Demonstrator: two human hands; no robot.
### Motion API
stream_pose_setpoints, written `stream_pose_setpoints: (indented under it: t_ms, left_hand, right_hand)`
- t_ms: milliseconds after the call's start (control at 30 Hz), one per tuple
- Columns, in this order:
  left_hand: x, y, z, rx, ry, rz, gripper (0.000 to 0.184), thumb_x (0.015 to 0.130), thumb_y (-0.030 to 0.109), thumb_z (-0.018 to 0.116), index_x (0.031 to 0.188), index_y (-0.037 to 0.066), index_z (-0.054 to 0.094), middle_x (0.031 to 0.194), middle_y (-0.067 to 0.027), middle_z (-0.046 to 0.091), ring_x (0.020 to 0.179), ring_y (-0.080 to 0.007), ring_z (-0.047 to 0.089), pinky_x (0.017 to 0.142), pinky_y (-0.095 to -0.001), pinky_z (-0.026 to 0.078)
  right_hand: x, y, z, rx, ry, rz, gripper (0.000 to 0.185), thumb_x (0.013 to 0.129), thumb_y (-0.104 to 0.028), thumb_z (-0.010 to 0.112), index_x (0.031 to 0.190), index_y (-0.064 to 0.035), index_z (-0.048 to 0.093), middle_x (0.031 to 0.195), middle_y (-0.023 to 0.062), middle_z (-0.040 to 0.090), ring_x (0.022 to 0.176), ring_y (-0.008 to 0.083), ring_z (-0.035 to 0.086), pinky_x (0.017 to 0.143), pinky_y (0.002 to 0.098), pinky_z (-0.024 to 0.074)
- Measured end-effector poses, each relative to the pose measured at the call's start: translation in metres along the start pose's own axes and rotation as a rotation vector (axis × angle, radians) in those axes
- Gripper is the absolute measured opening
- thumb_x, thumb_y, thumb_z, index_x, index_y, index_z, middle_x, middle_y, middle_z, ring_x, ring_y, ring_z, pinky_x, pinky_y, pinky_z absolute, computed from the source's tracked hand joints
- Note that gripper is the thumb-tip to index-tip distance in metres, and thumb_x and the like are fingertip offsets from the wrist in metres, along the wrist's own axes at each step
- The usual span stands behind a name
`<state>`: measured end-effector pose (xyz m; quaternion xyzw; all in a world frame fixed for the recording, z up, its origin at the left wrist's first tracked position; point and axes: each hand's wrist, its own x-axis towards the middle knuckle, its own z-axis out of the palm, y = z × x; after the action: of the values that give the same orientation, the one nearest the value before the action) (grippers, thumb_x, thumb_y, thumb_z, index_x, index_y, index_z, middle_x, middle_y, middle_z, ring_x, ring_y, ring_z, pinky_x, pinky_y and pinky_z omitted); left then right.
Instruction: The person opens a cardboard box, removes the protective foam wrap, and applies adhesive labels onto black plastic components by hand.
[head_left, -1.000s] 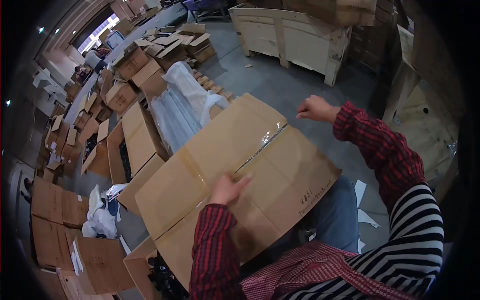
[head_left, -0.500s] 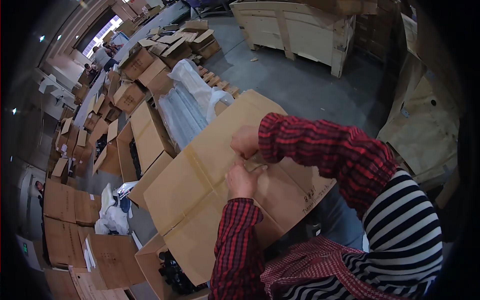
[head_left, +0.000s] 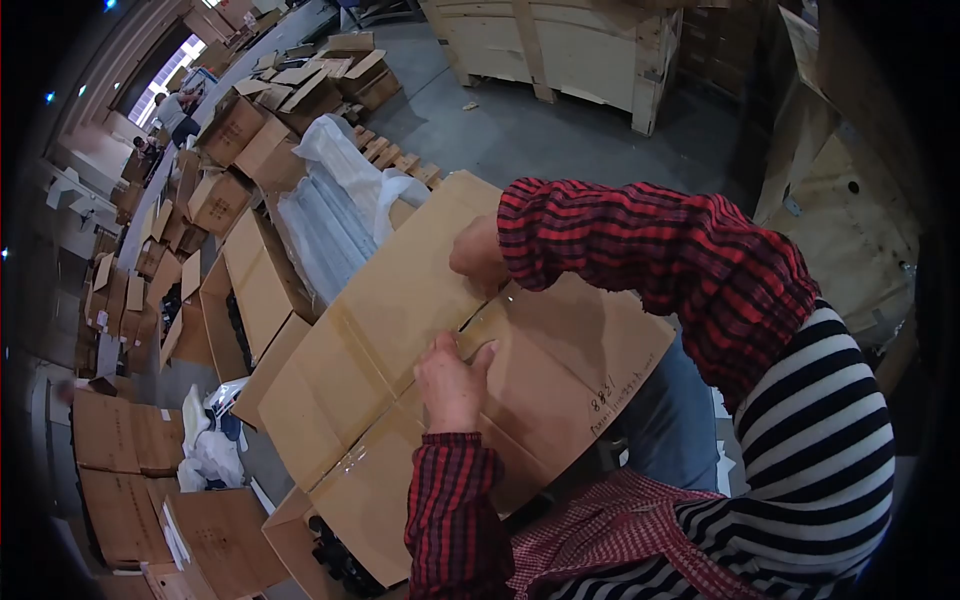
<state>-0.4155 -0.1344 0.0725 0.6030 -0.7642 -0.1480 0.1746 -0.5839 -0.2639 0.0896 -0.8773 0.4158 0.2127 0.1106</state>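
Note:
A large flat cardboard sheet point(head_left: 400, 290) with fold lines and handwriting near its right corner lies in front of me. Clear tape runs along its central seam. My left hand point(head_left: 453, 383) rests on the cardboard beside the seam, its thumb apart from the fingers. Farther up the seam is my right hand point(head_left: 478, 255), its fingers curled in at the cardboard; what they grip, if anything, is hidden. The seam shows as a dark gap between the two hands.
Clear-wrapped items point(head_left: 335, 225) lie beyond the cardboard. Opened boxes point(head_left: 225, 203) line the left side, with stacked cartons point(head_left: 115, 475) lower left. A wooden crate point(head_left: 560, 55) stands at the back. A person point(head_left: 177, 115) is far off at the upper left.
My right hand has come in from the right onto the seam, then moved slightly up along it. My left hand shifted too and now sits lower than my right, farther apart from it.

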Motion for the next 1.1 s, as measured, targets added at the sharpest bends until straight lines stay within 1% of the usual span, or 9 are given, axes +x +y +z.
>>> stream_pose_setpoints:
  t_ms: [67, 133, 233, 400, 633, 700, 900, 1033, 1100]
  left_hand:
    - [0.008, 0.001, 0.002, 0.018, -0.046, -0.032, 0.048, 0.073, 0.039, 0.076, 0.096, 0.000, 0.060, 0.095, -0.0209, 0.065, 0.096, -0.0366, 0.060, 0.085, -0.0445, 0.045]
    - [0.029, 0.015, -0.008, 0.175, -0.411, -0.162, 0.057, 0.072, 0.046, 0.075, 0.101, -0.001, 0.062, 0.100, -0.0218, 0.065, 0.101, -0.0359, 0.060, 0.087, -0.0439, 0.046]
    - [0.053, -0.003, 0.026, 0.138, -0.504, -0.091, 0.067, 0.069, 0.055, 0.073, 0.104, -0.001, 0.064, 0.102, -0.0228, 0.066, 0.102, -0.0344, 0.062, 0.086, -0.0425, 0.048]
    - [0.066, 0.031, 0.069, 0.071, -0.394, -0.204, 0.071, 0.066, 0.059, 0.074, 0.104, 0.000, 0.066, 0.100, -0.0231, 0.066, 0.098, -0.0344, 0.064, 0.083, -0.0432, 0.049]
    - [0.043, 0.055, 0.024, 0.191, -0.256, -0.180, 0.054, 0.072, 0.048, 0.074, 0.095, 0.001, 0.065, 0.088, -0.0202, 0.068, 0.090, -0.0362, 0.065, 0.079, -0.0453, 0.050]
    - [0.035, 0.058, 0.021, 0.218, -0.189, -0.126, 0.051, 0.071, 0.047, 0.075, 0.090, 0.001, 0.064, 0.086, -0.0222, 0.066, 0.088, -0.0381, 0.064, 0.077, -0.0460, 0.049]
    - [0.004, 0.064, 0.010, 0.189, -0.141, -0.010, 0.047, 0.074, 0.043, 0.075, 0.090, 0.000, 0.063, 0.082, -0.0248, 0.065, 0.082, -0.0418, 0.063, 0.073, -0.0468, 0.049]
    - [0.018, 0.063, 0.014, 0.217, -0.150, -0.044, 0.051, 0.074, 0.044, 0.075, 0.095, -0.001, 0.064, 0.082, -0.0255, 0.065, 0.081, -0.0421, 0.063, 0.072, -0.0467, 0.050]
    - [0.024, 0.065, 0.018, 0.217, -0.163, -0.069, 0.053, 0.073, 0.045, 0.075, 0.096, -0.001, 0.064, 0.082, -0.0255, 0.065, 0.082, -0.0412, 0.063, 0.073, -0.0461, 0.050]
  right_hand:
    - [0.003, 0.007, 0.015, 0.045, 0.074, 0.002, 0.033, 0.064, -0.030, 0.073, 0.088, -0.0090, 0.068, 0.084, 0.0122, 0.067, 0.084, 0.0318, 0.064, 0.072, 0.0418, 0.0502]
    - [0.008, 0.013, 0.031, 0.078, 0.134, 0.004, 0.033, 0.064, -0.030, 0.073, 0.088, -0.0086, 0.067, 0.085, 0.0122, 0.066, 0.086, 0.0314, 0.064, 0.074, 0.0418, 0.0500]
    - [0.008, 0.022, 0.054, 0.192, 0.195, -0.078, 0.041, 0.063, -0.033, 0.076, 0.095, -0.0097, 0.066, 0.105, 0.0116, 0.063, 0.104, 0.0281, 0.058, 0.081, 0.0412, 0.0474]
    - [0.002, 0.026, 0.074, 0.137, 0.505, 0.081, 0.066, 0.058, -0.049, 0.080, 0.110, -0.0112, 0.061, 0.132, 0.0066, 0.048, 0.129, 0.0265, 0.038, 0.088, 0.0486, 0.0381]
    - [0.009, 0.020, 0.086, 0.299, 0.557, 0.229, 0.049, 0.083, -0.051, 0.060, 0.120, -0.0182, 0.059, 0.130, -0.0052, 0.055, 0.129, 0.0191, 0.042, 0.090, 0.0489, 0.0361]
    - [0.022, 0.020, 0.092, 0.281, 0.772, 0.238, 0.037, 0.088, -0.046, 0.054, 0.108, -0.0161, 0.062, 0.114, -0.0018, 0.061, 0.121, 0.0184, 0.048, 0.086, 0.0513, 0.0377]
    - [0.051, 0.033, 0.100, 0.257, 1.097, 0.157, 0.029, 0.091, -0.036, 0.051, 0.110, -0.0157, 0.060, 0.113, -0.0027, 0.060, 0.120, 0.0187, 0.048, 0.085, 0.0510, 0.0396]
    - [0.055, 0.046, 0.102, 0.288, 1.062, 0.165, 0.022, 0.091, -0.030, 0.053, 0.103, -0.0149, 0.063, 0.114, -0.0021, 0.059, 0.121, 0.0178, 0.047, 0.087, 0.0521, 0.0393]
    - [0.052, 0.062, 0.098, 0.433, 0.968, -0.076, 0.017, 0.085, -0.025, 0.061, 0.091, -0.0107, 0.067, 0.101, -0.0003, 0.065, 0.105, 0.0187, 0.058, 0.082, 0.0444, 0.0447]
